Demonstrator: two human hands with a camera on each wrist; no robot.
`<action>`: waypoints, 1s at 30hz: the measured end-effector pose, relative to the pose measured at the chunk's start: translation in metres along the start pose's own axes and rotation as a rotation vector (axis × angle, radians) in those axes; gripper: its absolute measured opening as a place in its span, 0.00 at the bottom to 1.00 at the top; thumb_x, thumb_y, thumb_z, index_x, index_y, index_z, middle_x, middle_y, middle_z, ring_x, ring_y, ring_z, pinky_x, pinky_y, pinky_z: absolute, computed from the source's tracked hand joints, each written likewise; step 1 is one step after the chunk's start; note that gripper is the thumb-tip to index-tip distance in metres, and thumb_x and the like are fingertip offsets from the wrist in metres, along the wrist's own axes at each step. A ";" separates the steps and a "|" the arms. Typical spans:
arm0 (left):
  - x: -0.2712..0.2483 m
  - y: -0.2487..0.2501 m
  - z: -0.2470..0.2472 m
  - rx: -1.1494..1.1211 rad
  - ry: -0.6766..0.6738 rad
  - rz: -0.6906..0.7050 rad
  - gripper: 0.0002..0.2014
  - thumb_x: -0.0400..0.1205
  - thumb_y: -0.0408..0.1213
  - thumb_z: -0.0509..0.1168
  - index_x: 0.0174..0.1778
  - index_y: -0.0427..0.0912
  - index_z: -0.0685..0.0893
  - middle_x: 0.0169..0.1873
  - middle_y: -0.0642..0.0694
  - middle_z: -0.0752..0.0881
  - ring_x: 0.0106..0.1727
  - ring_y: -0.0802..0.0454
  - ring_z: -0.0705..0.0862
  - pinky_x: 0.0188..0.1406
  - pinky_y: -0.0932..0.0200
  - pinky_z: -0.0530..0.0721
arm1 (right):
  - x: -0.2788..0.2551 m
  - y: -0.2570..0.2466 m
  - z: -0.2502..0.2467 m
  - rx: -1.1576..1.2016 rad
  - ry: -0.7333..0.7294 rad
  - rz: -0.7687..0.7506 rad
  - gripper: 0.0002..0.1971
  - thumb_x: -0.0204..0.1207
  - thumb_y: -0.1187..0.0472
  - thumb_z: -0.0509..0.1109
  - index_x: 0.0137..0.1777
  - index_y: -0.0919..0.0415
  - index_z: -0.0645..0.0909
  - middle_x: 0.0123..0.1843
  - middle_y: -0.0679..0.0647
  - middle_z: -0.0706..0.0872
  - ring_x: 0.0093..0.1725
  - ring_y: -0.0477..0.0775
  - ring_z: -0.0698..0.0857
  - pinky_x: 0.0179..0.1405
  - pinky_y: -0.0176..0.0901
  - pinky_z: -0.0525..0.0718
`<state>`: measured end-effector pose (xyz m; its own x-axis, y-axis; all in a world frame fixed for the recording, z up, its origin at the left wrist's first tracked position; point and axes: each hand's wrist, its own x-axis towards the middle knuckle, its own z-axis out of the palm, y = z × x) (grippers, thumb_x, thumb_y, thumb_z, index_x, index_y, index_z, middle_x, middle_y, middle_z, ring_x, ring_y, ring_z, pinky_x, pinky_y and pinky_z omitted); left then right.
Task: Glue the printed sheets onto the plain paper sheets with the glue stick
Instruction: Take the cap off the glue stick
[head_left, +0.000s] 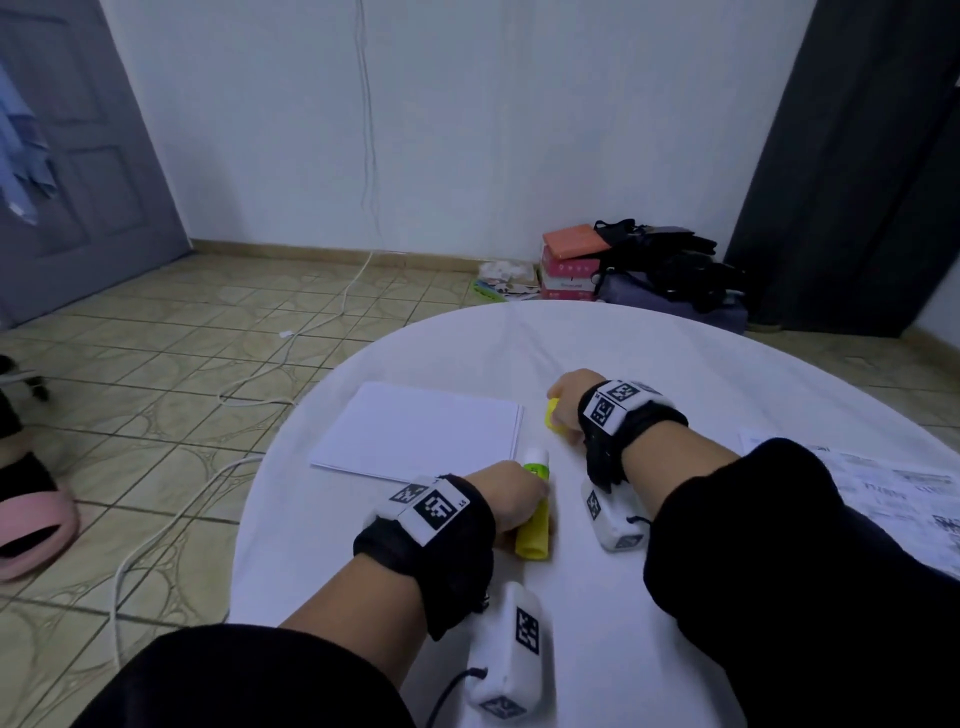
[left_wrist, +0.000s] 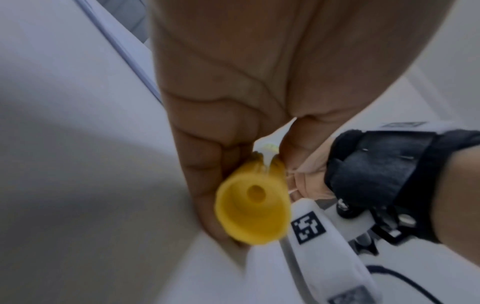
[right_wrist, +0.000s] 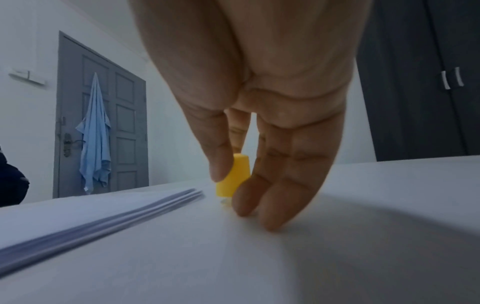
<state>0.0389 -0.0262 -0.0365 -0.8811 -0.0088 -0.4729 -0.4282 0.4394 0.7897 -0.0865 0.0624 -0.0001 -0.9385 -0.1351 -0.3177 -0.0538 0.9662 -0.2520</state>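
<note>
Plain paper sheets (head_left: 415, 428) stacked at worktop (head_left: 675, 353) left, bare. Glue stick (head_left: 534, 512) gripped in left hand (head_left: 511, 493), uncapped. Cap (head_left: 552, 414) pinched by right hand (head_left: 571, 395). Printed sheets (head_left: 893, 493) far right, unglued.

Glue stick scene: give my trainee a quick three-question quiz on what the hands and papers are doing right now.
1. True or false: the cap is on the glue stick.
2. Which hand holds the glue stick body? A) left hand B) right hand C) neither
3. Fill in: the plain paper sheets lie to the person's ____ of the hands, and the printed sheets lie on the other side.

Key: 1 false, the right hand is setting the cap on the table, apart from the stick. 2 A. 3 left.
</note>
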 end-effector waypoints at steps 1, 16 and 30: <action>0.001 -0.001 0.000 -0.008 -0.003 -0.002 0.19 0.85 0.34 0.56 0.67 0.25 0.76 0.67 0.29 0.78 0.65 0.37 0.80 0.69 0.42 0.77 | 0.003 -0.003 0.000 0.010 0.015 -0.017 0.23 0.78 0.62 0.65 0.73 0.61 0.74 0.70 0.62 0.78 0.66 0.64 0.80 0.64 0.57 0.80; -0.021 0.013 0.001 0.095 0.015 0.030 0.07 0.85 0.39 0.59 0.50 0.38 0.74 0.50 0.38 0.80 0.62 0.37 0.83 0.65 0.45 0.81 | -0.076 0.051 0.010 0.773 -0.146 0.006 0.28 0.78 0.71 0.65 0.76 0.53 0.66 0.46 0.59 0.83 0.33 0.56 0.81 0.30 0.46 0.78; -0.066 0.068 0.040 -0.986 -0.039 0.307 0.11 0.79 0.22 0.66 0.48 0.39 0.72 0.40 0.41 0.83 0.42 0.47 0.83 0.48 0.53 0.84 | -0.172 0.099 0.025 1.398 0.050 -0.184 0.12 0.69 0.76 0.74 0.48 0.64 0.78 0.35 0.55 0.85 0.36 0.51 0.84 0.41 0.43 0.84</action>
<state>0.0757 0.0407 0.0329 -0.9807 0.0161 -0.1951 -0.1755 -0.5140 0.8397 0.0782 0.1761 0.0066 -0.9678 -0.1973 -0.1567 0.1752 -0.0800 -0.9813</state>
